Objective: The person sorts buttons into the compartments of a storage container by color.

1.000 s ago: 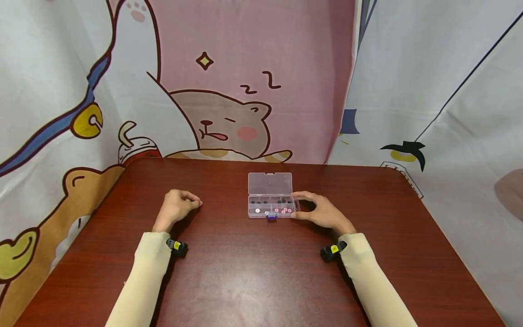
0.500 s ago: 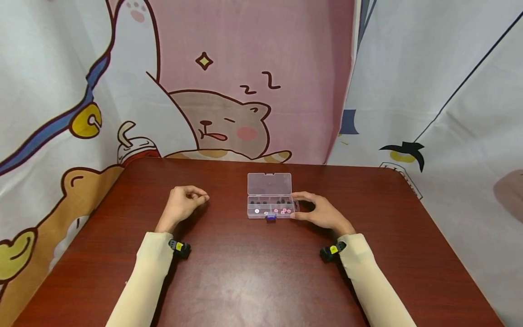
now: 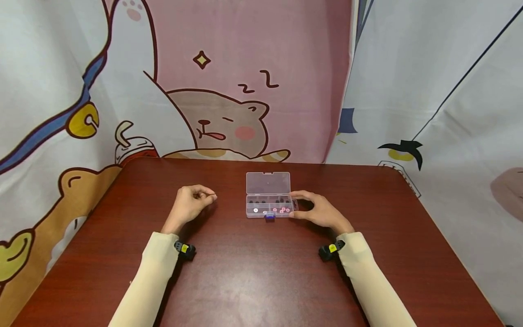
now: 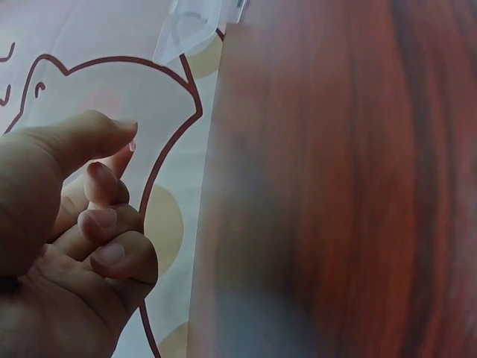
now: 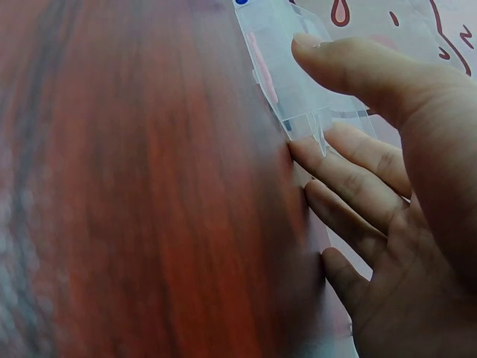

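A clear plastic compartment box stands on the table, its lid raised at the back. Small dark pieces lie in its back row; pink and white ring-like pieces lie in the front row. My right hand holds the box's right end, thumb at the front corner and fingers behind. My left hand is left of the box, apart from it, with thumb and index tips together and the other fingers curled. I cannot tell whether something tiny is between those tips. The box's end shows beside the right thumb.
The brown wooden table ends at the back against a cartoon-print curtain. A blue latch sticks out at the box's front. Cameras are strapped at both wrists, including the left wrist camera.
My left hand has moved rightward, closer to the box, with thumb and index tips kept together. The right hand stays at the box's right end. The head view has shifted slightly.
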The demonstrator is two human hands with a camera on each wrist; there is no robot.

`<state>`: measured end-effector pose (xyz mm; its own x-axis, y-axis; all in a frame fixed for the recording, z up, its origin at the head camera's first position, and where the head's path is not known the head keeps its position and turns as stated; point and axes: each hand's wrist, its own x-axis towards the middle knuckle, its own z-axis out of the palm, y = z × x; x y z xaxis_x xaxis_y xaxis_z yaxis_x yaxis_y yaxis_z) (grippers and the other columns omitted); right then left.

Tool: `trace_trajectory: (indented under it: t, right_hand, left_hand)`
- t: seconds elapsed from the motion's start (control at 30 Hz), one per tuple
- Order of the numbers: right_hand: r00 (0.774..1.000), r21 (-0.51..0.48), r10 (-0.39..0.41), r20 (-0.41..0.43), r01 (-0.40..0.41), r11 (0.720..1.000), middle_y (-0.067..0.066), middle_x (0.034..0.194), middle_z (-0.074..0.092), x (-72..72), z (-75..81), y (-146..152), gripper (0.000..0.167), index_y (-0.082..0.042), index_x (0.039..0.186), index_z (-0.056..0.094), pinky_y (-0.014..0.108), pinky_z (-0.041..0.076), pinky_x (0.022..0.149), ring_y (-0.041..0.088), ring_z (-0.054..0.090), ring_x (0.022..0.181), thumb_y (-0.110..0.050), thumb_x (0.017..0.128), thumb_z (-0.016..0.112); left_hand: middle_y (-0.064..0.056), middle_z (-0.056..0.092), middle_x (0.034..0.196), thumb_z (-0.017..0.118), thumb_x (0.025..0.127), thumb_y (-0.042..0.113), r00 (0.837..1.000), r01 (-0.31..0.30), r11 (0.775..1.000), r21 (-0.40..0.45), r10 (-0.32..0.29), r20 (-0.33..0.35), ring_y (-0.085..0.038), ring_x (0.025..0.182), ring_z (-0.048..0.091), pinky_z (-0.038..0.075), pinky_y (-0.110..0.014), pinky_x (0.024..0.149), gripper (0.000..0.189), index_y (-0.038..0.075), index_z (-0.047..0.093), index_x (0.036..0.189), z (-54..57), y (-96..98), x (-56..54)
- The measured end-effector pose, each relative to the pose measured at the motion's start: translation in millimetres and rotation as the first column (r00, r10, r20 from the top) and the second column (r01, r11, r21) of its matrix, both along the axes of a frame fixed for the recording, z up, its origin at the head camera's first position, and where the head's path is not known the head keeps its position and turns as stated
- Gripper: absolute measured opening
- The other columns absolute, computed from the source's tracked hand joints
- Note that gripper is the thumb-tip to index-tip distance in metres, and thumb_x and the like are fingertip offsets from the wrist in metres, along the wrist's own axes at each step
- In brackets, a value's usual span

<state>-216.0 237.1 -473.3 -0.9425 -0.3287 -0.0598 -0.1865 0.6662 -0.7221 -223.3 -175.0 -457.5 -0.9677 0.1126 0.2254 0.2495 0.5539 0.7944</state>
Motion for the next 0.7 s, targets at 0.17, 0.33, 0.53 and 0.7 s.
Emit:
trace_trajectory:
  t: [0.17, 0.33, 0.53, 0.7]
  right_hand:
    - [1.000, 0.017, -0.003, -0.010, 0.004, 1.000, -0.003, 0.143, 0.063, -0.2, 0.8, 0.8, 0.067, -0.036, 0.141, 0.059, 0.063, 0.037, 0.115, 0.029, 0.050, 0.140, -0.052, 0.081, 0.084]
    - [1.000, 0.015, -0.010, -0.010, 0.010, 1.000, -0.003, 0.143, 0.063, 0.5, 2.2, 1.2, 0.067, -0.036, 0.141, 0.059, 0.063, 0.036, 0.115, 0.030, 0.050, 0.140, -0.052, 0.080, 0.084]
    - [1.000, 0.016, -0.006, -0.014, 0.006, 1.000, -0.002, 0.144, 0.063, 0.5, 3.0, 1.6, 0.068, -0.036, 0.141, 0.059, 0.064, 0.037, 0.114, 0.030, 0.050, 0.140, -0.053, 0.080, 0.084]
    - [1.000, 0.008, -0.003, -0.012, 0.003, 1.000, -0.003, 0.143, 0.063, 1.1, 0.6, 0.5, 0.068, -0.035, 0.140, 0.059, 0.063, 0.037, 0.115, 0.029, 0.050, 0.140, -0.054, 0.080, 0.084]
  left_hand:
    - [-0.003, 0.066, 0.069, 0.082, 0.089, 0.015, 1.000, 0.024, 1.000, 0.003, -0.024, -0.001, -0.009, 0.056, 0.052, 0.042, -0.023, 0.050, 0.005, 0.011, 0.080, 0.090, 0.2, 10.3, 1.3]
    - [-0.002, 0.063, 0.066, 0.081, 0.089, 0.014, 0.999, 0.055, 0.998, 0.013, -0.055, 0.002, -0.010, 0.054, 0.051, 0.041, -0.023, 0.049, 0.004, 0.012, 0.079, 0.090, 2.5, 20.6, 4.1]
    - [0.000, 0.061, 0.066, 0.081, 0.089, 0.015, 0.997, 0.077, 0.997, 0.010, -0.077, -0.002, -0.009, 0.054, 0.049, 0.040, -0.023, 0.048, 0.004, 0.011, 0.079, 0.091, 7.0, 29.4, 7.9]
    - [0.001, 0.059, 0.065, 0.081, 0.089, 0.015, 0.996, 0.087, 0.996, 0.003, -0.087, -0.008, -0.010, 0.055, 0.049, 0.039, -0.022, 0.050, 0.004, 0.012, 0.079, 0.091, 11.7, 34.3, 10.5]
